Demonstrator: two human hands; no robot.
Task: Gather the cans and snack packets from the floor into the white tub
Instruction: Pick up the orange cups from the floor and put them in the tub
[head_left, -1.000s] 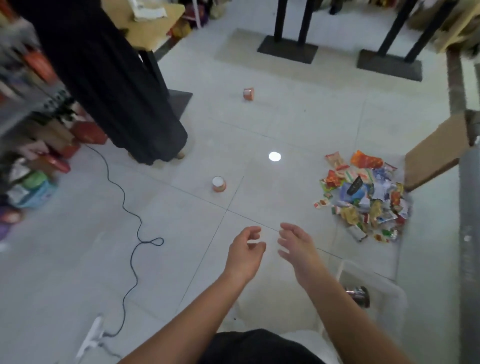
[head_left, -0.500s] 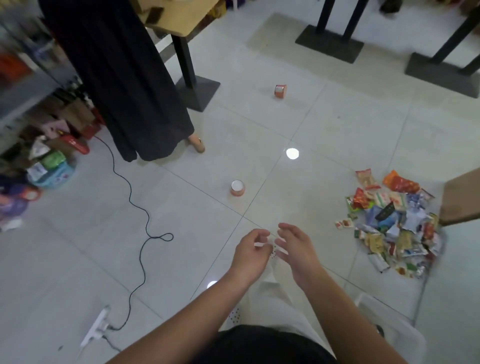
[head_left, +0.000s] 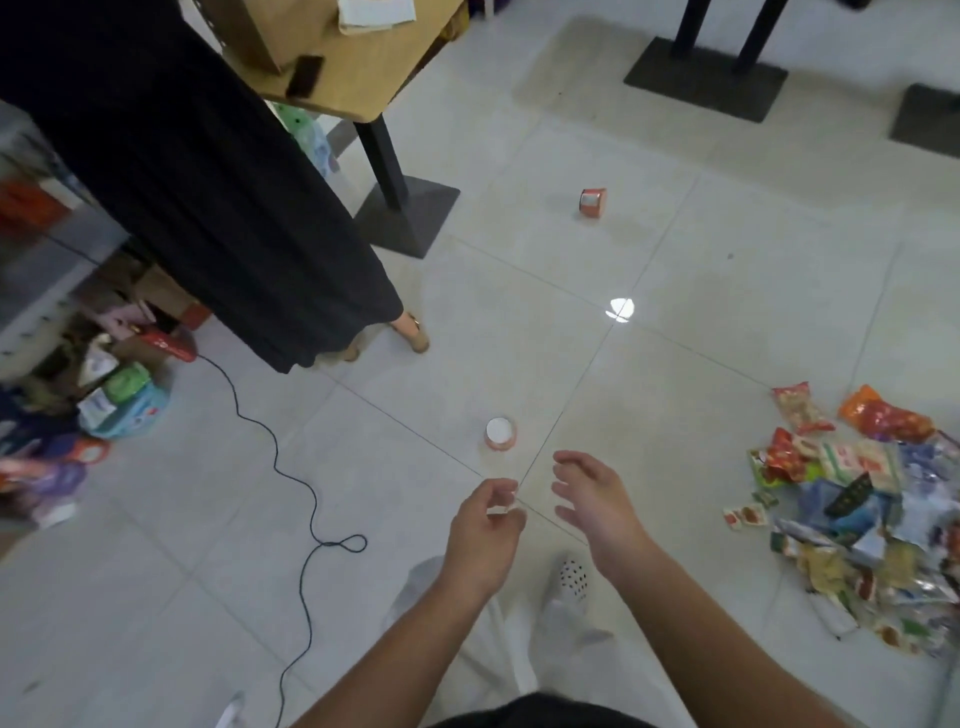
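Note:
A small orange can with a white top (head_left: 501, 433) stands on the floor tiles just beyond my hands. A second orange can (head_left: 592, 202) lies on its side farther off. A heap of colourful snack packets (head_left: 857, 514) covers the floor at the right. My left hand (head_left: 485, 530) hovers below the near can, fingers loosely curled and holding nothing. My right hand (head_left: 597, 501) is beside it, fingers relaxed and empty. The white tub is out of view.
A person in a long black skirt (head_left: 208, 182) stands at the left by a wooden table (head_left: 353, 67) on a black pedestal. A black cable (head_left: 306, 499) snakes across the floor. Shelf goods crowd the left edge (head_left: 104, 395). Black stand bases (head_left: 706, 78) sit at the back.
The view has shifted forward and left: the tub has dropped out of sight, the near can is closer to my hands, and the packet heap has slid to the right edge.

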